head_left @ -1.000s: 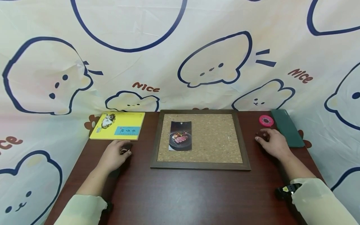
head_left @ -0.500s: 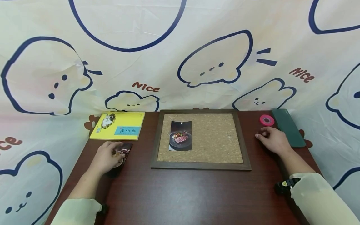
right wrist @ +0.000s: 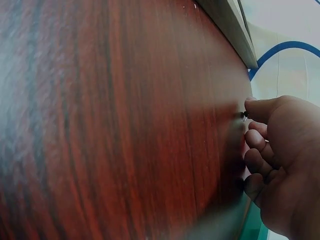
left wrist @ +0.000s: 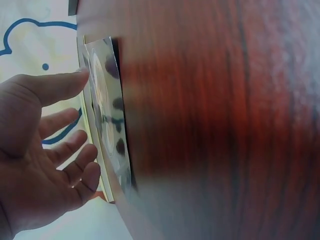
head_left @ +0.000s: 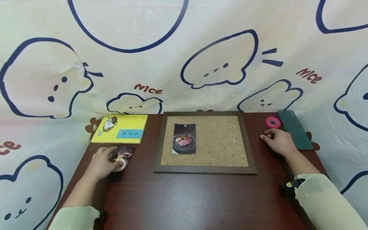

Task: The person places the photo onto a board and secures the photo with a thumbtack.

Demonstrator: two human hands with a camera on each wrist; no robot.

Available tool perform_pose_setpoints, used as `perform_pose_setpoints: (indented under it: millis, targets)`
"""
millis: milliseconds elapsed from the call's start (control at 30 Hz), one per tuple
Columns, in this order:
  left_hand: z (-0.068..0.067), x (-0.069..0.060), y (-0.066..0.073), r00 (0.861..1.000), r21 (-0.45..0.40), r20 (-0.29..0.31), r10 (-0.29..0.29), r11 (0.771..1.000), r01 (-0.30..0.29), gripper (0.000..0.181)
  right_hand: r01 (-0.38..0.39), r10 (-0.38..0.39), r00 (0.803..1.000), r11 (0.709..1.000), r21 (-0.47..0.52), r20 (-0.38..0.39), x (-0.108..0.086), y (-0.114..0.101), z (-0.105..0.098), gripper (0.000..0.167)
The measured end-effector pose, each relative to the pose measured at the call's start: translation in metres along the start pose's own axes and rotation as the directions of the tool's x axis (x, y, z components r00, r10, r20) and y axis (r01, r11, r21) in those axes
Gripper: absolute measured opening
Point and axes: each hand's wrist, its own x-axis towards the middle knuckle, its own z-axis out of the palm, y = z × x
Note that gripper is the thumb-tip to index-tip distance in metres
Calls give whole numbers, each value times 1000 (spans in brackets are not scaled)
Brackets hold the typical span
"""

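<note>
A dark photo card (head_left: 120, 164) showing food and a cup lies on the table at the left, partly hidden by my left hand (head_left: 102, 163). The left wrist view has that hand with loosely bent fingers beside the raised edge of the card (left wrist: 111, 115); the thumb tip is close to it. My right hand (head_left: 280, 142) rests low over the table near the pink ring (head_left: 272, 122). Its fingers are curled, and thumb and index pinch a small push pin (right wrist: 244, 115). A framed corkboard (head_left: 218, 140) lies between the hands, with a steak photo (head_left: 184, 139) pinned on it.
Behind my left hand lies a yellow book (head_left: 120, 128). A dark green flat case or notebook (head_left: 294, 131) lies at the right edge, beside my right hand. A small clear pin (head_left: 234, 139) appears on the cork. A patterned cloth (head_left: 172, 64) rises behind the table.
My left hand has moved left and toward me with the photo card, then off part of it, so more of its picture shows. The right hand has barely moved.
</note>
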Motion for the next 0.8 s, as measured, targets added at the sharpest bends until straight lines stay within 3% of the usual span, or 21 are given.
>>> perform_pose_setpoints:
  millis: [267, 533, 800]
  targets:
    - [0, 0, 0, 996, -9, 69, -54, 998, 54, 79, 36, -36, 999, 999, 2, -20, 0, -2, 1, 31]
    - [0, -1, 6, 996, -14, 71, -57, 998, 58, 77, 46, -46, 998, 999, -10, -42, 0, -1, 3, 24]
    - [1, -1, 1, 995, -3, 67, -75, 997, 76, 79, 55, -55, 998, 998, 12, -45, -2, 0, 4, 19]
